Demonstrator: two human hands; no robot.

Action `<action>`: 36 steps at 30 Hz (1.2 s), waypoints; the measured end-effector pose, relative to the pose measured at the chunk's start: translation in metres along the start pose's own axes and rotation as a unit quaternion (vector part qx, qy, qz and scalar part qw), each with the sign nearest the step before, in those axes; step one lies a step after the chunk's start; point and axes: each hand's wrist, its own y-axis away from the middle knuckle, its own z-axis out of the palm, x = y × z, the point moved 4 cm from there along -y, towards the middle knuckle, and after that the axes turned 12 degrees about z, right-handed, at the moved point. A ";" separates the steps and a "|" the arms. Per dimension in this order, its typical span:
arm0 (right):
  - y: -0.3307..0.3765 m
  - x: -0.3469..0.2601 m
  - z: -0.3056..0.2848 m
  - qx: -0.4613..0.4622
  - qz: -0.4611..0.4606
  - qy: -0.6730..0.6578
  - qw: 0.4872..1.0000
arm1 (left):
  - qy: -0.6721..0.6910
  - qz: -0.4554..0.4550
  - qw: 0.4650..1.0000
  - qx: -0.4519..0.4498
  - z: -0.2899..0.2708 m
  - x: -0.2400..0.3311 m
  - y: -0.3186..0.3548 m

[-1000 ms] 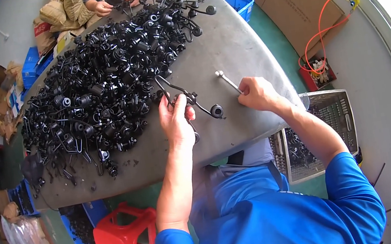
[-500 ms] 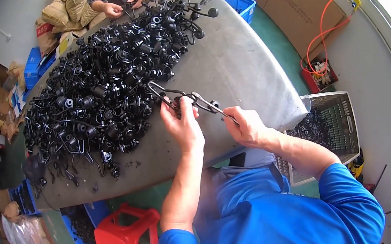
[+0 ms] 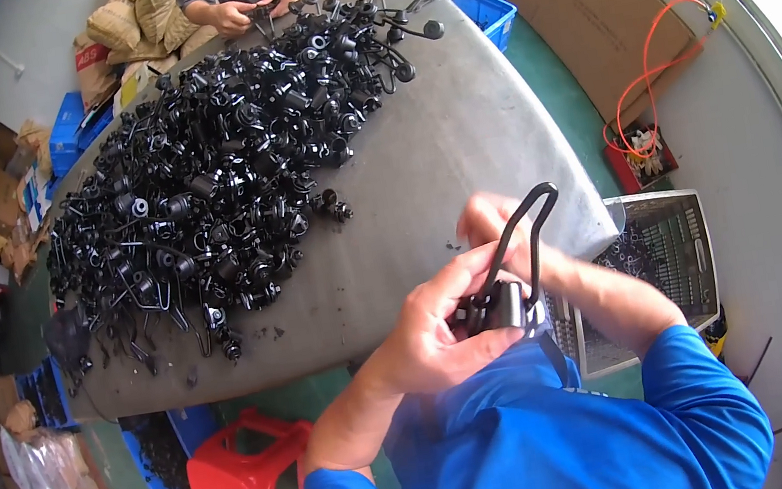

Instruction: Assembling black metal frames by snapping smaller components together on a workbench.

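My left hand (image 3: 430,335) is closed around a black assembly (image 3: 510,308) with a bent wire loop and a short cylinder, held up close to my body at the table's front edge. The loop points up and away from me. Just beyond it is my right hand (image 3: 494,221), smeared by motion and partly covered by the loop; its fingers cannot be made out. A large heap of similar black parts (image 3: 225,148) covers the left side of the grey table (image 3: 439,156). One small part (image 3: 337,206) lies at the heap's right edge.
Across the table a co-worker's hands (image 3: 236,17) handle a black part. A grey crate (image 3: 692,260) with small metal pieces stands at the right, below the table corner. A red stool (image 3: 235,485) is at lower left, a blue bin (image 3: 494,21) at far right.
My left hand has drawn the assembly toward me and right, turning it loop up. The pliers that my right hand held on it are no longer visible. A small part now shows beside the heap.
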 end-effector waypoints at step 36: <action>0.262 0.231 -0.284 0.670 0.254 -0.173 0.676 | -0.720 -0.121 0.682 -0.042 -0.162 -0.074 -0.030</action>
